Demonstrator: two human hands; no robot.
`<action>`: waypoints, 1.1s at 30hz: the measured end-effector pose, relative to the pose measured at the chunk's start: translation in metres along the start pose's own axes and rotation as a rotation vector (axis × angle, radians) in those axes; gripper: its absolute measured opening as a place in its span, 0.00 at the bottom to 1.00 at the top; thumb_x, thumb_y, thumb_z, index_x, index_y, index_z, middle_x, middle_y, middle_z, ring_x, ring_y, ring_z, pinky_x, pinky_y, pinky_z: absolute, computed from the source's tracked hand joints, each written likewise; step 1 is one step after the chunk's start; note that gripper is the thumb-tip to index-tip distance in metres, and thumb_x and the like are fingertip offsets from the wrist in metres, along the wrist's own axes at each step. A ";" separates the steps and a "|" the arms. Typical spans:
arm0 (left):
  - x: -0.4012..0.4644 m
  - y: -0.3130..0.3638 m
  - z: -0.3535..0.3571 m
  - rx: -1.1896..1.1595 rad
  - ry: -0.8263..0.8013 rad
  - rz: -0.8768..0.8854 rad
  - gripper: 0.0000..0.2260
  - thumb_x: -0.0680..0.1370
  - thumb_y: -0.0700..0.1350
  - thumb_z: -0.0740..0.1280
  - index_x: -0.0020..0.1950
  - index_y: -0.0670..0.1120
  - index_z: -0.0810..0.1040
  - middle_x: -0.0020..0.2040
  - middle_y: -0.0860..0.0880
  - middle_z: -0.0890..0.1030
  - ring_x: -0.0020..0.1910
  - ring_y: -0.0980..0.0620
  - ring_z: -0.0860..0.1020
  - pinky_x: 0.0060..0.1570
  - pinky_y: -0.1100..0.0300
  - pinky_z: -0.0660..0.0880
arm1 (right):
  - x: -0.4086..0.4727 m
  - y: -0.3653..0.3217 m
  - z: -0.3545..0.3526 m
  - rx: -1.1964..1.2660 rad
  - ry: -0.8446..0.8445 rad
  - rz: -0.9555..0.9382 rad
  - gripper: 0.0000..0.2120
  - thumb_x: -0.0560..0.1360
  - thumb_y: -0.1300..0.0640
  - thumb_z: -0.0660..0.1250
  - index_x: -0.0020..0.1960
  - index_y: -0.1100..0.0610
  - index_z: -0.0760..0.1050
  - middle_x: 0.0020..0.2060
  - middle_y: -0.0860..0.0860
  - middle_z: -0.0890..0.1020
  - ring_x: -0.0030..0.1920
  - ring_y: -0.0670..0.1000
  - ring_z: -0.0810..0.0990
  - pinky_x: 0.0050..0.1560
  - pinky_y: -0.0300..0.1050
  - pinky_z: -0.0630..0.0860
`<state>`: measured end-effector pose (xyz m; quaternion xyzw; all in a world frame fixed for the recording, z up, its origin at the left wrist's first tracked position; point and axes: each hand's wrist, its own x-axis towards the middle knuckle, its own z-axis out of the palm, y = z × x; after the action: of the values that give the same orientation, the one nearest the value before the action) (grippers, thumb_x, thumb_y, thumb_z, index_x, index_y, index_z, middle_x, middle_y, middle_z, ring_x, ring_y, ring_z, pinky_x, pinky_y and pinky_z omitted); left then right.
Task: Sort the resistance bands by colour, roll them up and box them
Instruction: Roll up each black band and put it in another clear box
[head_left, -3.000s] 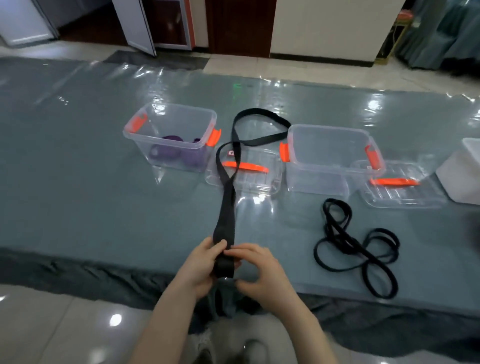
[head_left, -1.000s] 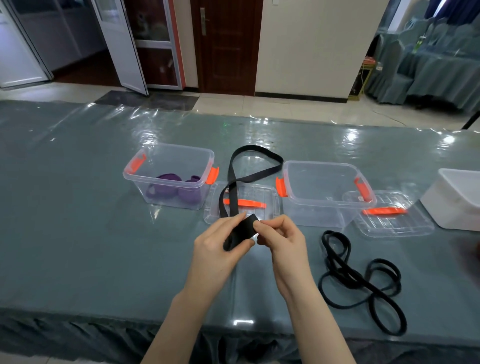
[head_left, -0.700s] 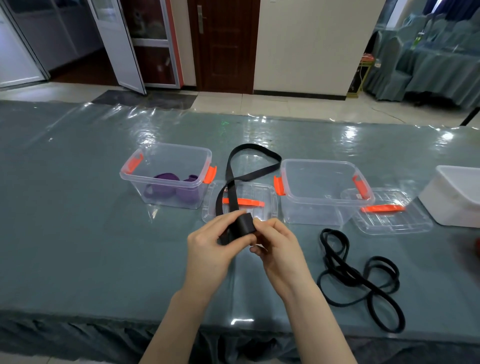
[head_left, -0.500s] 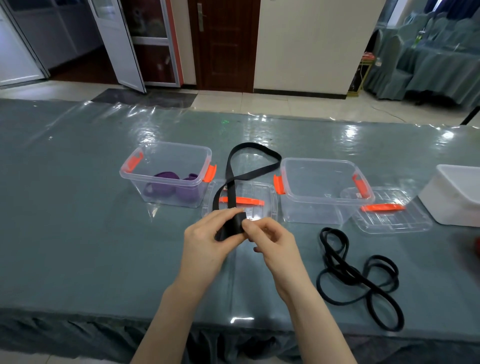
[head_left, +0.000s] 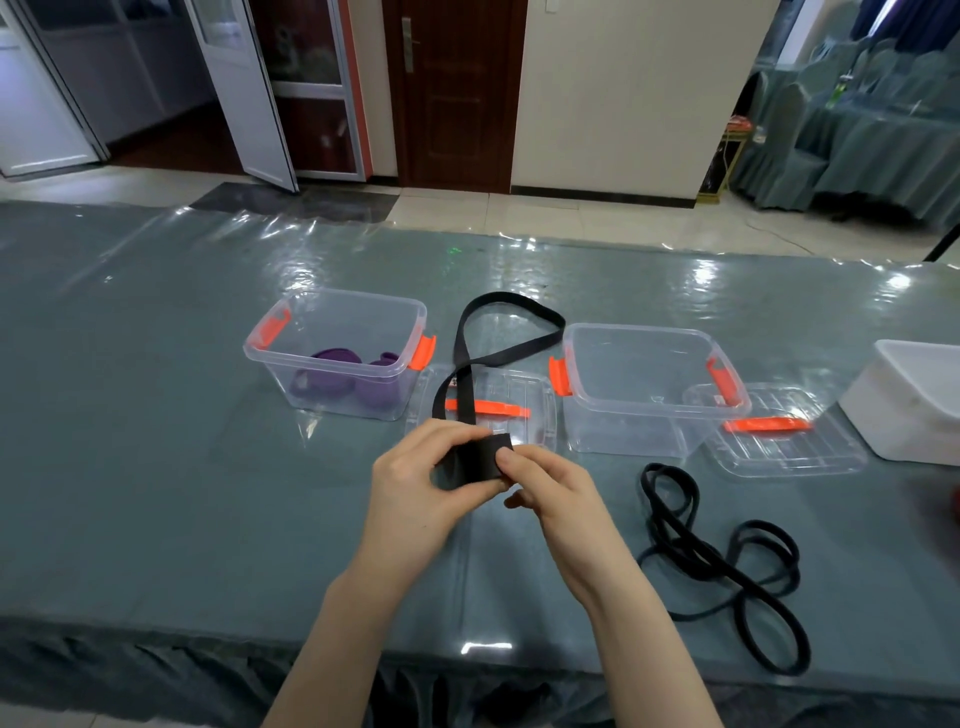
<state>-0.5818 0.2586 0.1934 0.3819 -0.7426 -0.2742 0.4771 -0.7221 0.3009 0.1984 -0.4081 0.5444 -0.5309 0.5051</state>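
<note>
A wide black resistance band (head_left: 511, 318) loops out over the table, its near end rolled into a small black coil (head_left: 480, 461). My left hand (head_left: 421, 493) and my right hand (head_left: 545, 488) both pinch that coil above the table. Thin black bands (head_left: 717, 561) lie tangled to the right. Rolled purple bands (head_left: 343, 382) sit in the left clear box (head_left: 270, 358). The right clear box (head_left: 644, 415) holds nothing.
Two clear lids with orange handles lie flat: one (head_left: 540, 410) between the boxes under the band, one (head_left: 789, 441) right of the right box. A white tub (head_left: 914, 405) stands at the far right. The table's front edge runs just below my forearms.
The coil has grown as my hands rolled it toward the boxes, and the free length of band has shortened. The camera view has lifted.
</note>
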 end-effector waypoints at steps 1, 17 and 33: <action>0.001 0.001 0.000 0.003 -0.002 0.008 0.17 0.64 0.42 0.80 0.51 0.48 0.83 0.46 0.57 0.82 0.49 0.58 0.80 0.50 0.70 0.72 | 0.000 0.000 0.000 -0.006 0.000 0.005 0.19 0.71 0.48 0.65 0.49 0.64 0.80 0.39 0.52 0.79 0.42 0.46 0.76 0.47 0.44 0.72; -0.003 0.001 -0.002 0.048 0.022 0.043 0.21 0.64 0.38 0.80 0.55 0.49 0.82 0.51 0.57 0.81 0.53 0.60 0.79 0.55 0.71 0.71 | 0.004 0.007 0.012 0.389 0.056 0.118 0.11 0.69 0.58 0.74 0.48 0.64 0.81 0.41 0.58 0.82 0.41 0.52 0.78 0.44 0.43 0.74; -0.002 -0.004 -0.004 0.079 0.020 0.042 0.20 0.63 0.33 0.78 0.53 0.46 0.83 0.49 0.55 0.81 0.51 0.63 0.78 0.53 0.73 0.71 | 0.001 0.009 0.021 0.059 0.203 -0.008 0.12 0.69 0.60 0.76 0.52 0.60 0.82 0.46 0.56 0.86 0.51 0.53 0.84 0.58 0.51 0.79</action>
<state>-0.5761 0.2576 0.1914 0.3876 -0.7559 -0.2307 0.4746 -0.7005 0.2971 0.1910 -0.3395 0.5752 -0.5874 0.4571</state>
